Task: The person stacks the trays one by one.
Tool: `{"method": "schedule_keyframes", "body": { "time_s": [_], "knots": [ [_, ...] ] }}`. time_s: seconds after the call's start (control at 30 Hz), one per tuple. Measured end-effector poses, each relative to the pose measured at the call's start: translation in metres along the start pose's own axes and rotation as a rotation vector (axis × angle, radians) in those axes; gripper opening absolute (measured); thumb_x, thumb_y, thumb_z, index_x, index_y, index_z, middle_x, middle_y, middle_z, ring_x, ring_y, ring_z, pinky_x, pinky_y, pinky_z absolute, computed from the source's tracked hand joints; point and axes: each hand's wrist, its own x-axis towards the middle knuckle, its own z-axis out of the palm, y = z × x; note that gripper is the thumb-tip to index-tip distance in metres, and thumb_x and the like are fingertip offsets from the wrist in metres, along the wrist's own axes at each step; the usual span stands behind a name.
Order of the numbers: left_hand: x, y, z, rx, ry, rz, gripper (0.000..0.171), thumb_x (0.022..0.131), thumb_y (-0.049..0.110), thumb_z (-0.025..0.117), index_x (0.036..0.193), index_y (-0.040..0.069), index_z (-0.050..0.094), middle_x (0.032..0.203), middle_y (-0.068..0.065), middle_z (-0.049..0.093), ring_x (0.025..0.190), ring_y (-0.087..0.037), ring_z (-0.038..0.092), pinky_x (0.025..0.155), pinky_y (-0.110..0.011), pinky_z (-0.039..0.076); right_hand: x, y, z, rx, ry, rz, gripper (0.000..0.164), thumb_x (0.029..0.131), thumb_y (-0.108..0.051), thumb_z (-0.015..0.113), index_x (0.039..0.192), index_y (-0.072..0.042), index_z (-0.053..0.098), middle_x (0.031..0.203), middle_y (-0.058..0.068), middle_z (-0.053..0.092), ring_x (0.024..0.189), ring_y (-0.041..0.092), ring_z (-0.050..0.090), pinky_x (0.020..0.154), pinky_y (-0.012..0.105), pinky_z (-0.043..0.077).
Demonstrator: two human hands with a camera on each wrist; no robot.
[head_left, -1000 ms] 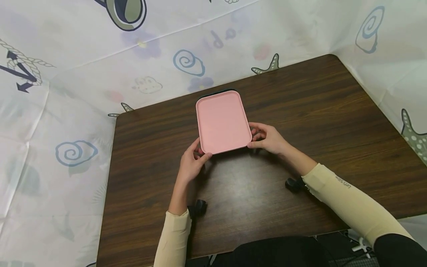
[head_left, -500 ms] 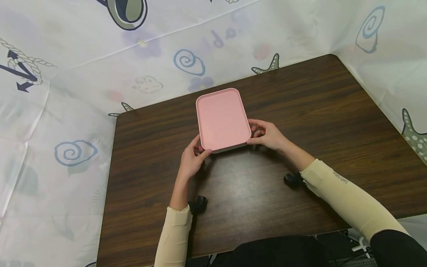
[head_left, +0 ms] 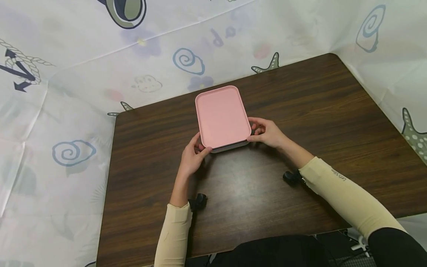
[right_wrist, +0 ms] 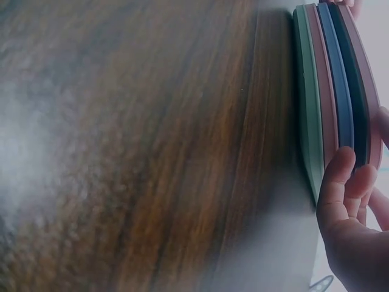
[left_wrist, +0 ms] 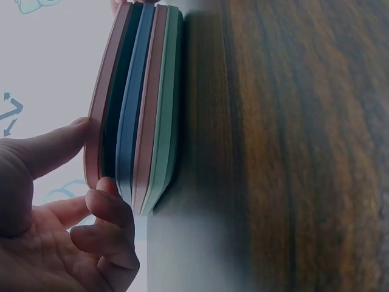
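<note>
A pink tray [head_left: 223,116] lies on top of a stack of trays near the far edge of the table. Beneath it, in the left wrist view, come a dark green tray [left_wrist: 117,100], a blue tray [left_wrist: 132,109], another pink tray [left_wrist: 150,115] and a light green tray [left_wrist: 167,115] at the bottom. My left hand [head_left: 191,157] holds the top tray's near left corner, thumb on its near edge and fingers at the side. At the near right corner my right hand [head_left: 268,134] grips it likewise. The undersides of the trays are hidden.
The stack stands on a dark wood-grain table [head_left: 150,178]. A white printed curtain [head_left: 83,85] hangs behind the table and along both sides. Small black devices [head_left: 201,201] are strapped to my wrists.
The top pink tray and both hands have moved slightly away from me. Its far side now covers the dark rim seen earlier, and the lower trays' near edges have come into view.
</note>
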Motion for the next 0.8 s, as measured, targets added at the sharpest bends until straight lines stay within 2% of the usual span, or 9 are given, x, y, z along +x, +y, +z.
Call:
{"method": "schedule_keyframes", "body": {
  "time_s": [0.2,0.37,0.6,0.8],
  "knots": [
    [-0.001,-0.002,-0.001,-0.001,-0.001,0.0,0.071,0.091,0.023,0.072,0.152,0.013,0.037,0.094,-0.01,0.057,0.074,-0.02,0.054,0.063,-0.03,0.043,0.0,-0.004,0.001,0.004,-0.011,0.017,0.074,0.081,0.0,0.078,0.146,0.001,0.042,0.111,0.023,0.05,0.077,0.018,0.054,0.06,0.02,0.042],
    [-0.003,-0.004,-0.001,-0.007,-0.009,0.013,0.069,0.092,0.024,0.071,0.151,0.01,0.037,0.094,-0.009,0.057,0.068,-0.017,0.05,0.059,-0.028,0.041,-0.003,-0.008,0.005,-0.003,-0.02,0.016,0.073,0.082,0.002,0.076,0.146,0.005,0.04,0.113,0.029,0.05,0.077,0.024,0.055,0.059,0.021,0.043],
    [-0.009,-0.005,-0.003,-0.004,-0.01,0.02,0.062,0.093,0.024,0.069,0.147,0.007,0.043,0.092,-0.01,0.058,0.064,-0.016,0.049,0.056,-0.027,0.041,-0.008,0.0,0.005,-0.039,-0.009,0.003,0.072,0.085,-0.006,0.076,0.148,-0.001,0.041,0.113,0.021,0.051,0.081,0.022,0.058,0.061,0.021,0.043],
    [-0.02,-0.008,-0.005,0.013,-0.02,0.01,0.054,0.095,0.022,0.067,0.143,0.007,0.049,0.093,-0.01,0.06,0.064,-0.019,0.05,0.055,-0.027,0.04,-0.018,0.002,0.002,-0.04,-0.027,0.009,0.07,0.086,-0.008,0.076,0.147,-0.002,0.042,0.117,0.021,0.052,0.083,0.02,0.06,0.063,0.023,0.046]
  ]
}}
